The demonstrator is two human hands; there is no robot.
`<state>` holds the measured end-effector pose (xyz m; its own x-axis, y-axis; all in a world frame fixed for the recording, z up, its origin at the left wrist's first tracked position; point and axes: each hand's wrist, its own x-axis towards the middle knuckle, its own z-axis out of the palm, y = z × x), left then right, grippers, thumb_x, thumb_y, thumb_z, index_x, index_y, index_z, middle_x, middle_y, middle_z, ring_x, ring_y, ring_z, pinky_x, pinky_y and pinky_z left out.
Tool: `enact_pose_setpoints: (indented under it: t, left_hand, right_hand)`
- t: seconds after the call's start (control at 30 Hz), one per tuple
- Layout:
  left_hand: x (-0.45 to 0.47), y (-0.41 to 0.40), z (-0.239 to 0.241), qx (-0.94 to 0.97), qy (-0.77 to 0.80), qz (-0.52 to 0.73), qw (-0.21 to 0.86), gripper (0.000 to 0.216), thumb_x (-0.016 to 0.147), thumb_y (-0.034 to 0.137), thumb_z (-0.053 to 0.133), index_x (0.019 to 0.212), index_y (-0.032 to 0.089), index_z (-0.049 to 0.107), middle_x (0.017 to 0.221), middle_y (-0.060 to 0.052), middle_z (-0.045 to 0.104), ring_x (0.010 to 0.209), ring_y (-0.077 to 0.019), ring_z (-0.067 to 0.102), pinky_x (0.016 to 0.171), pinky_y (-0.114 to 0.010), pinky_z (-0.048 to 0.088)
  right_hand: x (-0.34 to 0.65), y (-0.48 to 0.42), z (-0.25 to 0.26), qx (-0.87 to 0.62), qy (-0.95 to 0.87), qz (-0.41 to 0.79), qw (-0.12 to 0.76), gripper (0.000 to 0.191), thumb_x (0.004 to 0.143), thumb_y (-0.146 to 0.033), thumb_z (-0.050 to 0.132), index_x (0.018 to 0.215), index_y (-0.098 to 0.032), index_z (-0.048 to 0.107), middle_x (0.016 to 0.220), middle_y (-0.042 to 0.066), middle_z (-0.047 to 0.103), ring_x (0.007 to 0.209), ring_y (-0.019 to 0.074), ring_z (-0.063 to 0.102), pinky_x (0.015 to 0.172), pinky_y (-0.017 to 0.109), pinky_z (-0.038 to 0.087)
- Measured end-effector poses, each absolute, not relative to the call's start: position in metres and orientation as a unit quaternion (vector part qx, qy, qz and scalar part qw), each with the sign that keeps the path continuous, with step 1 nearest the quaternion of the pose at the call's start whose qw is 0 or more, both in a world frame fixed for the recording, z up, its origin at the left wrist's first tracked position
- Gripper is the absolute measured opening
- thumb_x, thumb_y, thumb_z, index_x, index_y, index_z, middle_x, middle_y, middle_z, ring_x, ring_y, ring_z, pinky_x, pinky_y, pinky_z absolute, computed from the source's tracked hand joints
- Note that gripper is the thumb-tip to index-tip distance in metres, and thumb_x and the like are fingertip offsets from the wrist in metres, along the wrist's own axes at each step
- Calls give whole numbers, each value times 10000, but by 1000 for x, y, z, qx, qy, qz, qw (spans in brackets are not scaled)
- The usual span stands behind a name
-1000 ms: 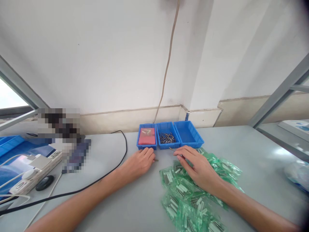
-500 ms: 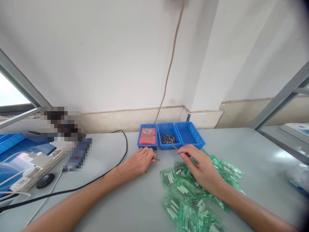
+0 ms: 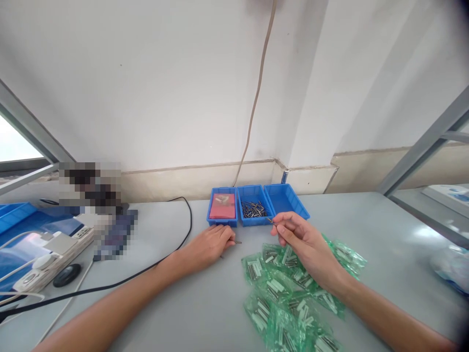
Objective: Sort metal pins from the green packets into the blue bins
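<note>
My left hand [image 3: 216,242] rests on the table just in front of the left blue bin, its fingers closed. A thin metal pin-like piece [image 3: 238,242] sticks out past its fingertips; another end shows below the hand. In front of the middle bin, my right hand [image 3: 298,239] pinches a slim metal piece [image 3: 270,221] between thumb and fingers. The middle blue bin [image 3: 252,222] contains many similar metal pieces [image 3: 253,209]. Whether these are screws or pins I cannot tell. Green plastic bags [image 3: 274,288] with white and metal rods lie below my right hand.
The left blue bin [image 3: 222,222] has red packets [image 3: 223,210] in it. A third blue bin [image 3: 287,201] stands to the right. A black cable [image 3: 146,270] crosses the table on the left, near a power strip [image 3: 27,281] and a black oval object [image 3: 67,275].
My right hand has turned and its fingers have curled in more, with the metal piece still at its tips. My left hand has barely moved.
</note>
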<state>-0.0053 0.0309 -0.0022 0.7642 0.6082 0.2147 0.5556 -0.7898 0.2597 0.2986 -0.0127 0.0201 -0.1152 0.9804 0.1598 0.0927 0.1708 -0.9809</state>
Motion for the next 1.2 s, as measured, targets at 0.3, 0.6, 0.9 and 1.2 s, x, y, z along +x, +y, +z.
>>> enact_pose_setpoints:
  t: [0.3,0.6,0.9,1.2]
  left_hand:
    - [-4,28,3,933,320,137,88,230,1171,327,378,1062,197,533,1004,-39,659,874,-201,609,826,-327,443]
    - [-4,27,2,938,311,132,73,212,1175,304,357,1063,197,500,1016,-35,644,884,-193,605,840,-320,438]
    - [-2,25,5,944,284,161,44,228,1169,310,378,1058,187,535,994,-40,643,886,-195,612,826,-316,460]
    - [-2,27,1,949,250,192,-16,199,1158,282,430,1089,165,576,987,-54,645,895,-190,609,810,-303,476]
  right_hand:
    - [296,-17,30,-486,-601,460,437,369,990,-555,675,1217,-278,766,1040,53,767,830,209,630,772,324,522]
    - [297,-12,20,-482,-605,421,473,380,1008,-598,626,1075,-239,733,968,54,749,718,179,621,737,326,536]
    - [297,-11,17,-478,-591,431,487,392,981,-615,658,1084,-239,699,970,48,728,709,170,607,725,322,536]
    - [295,-12,10,-476,-604,418,484,347,1027,-575,607,1108,-248,689,1036,49,721,741,172,601,741,320,537]
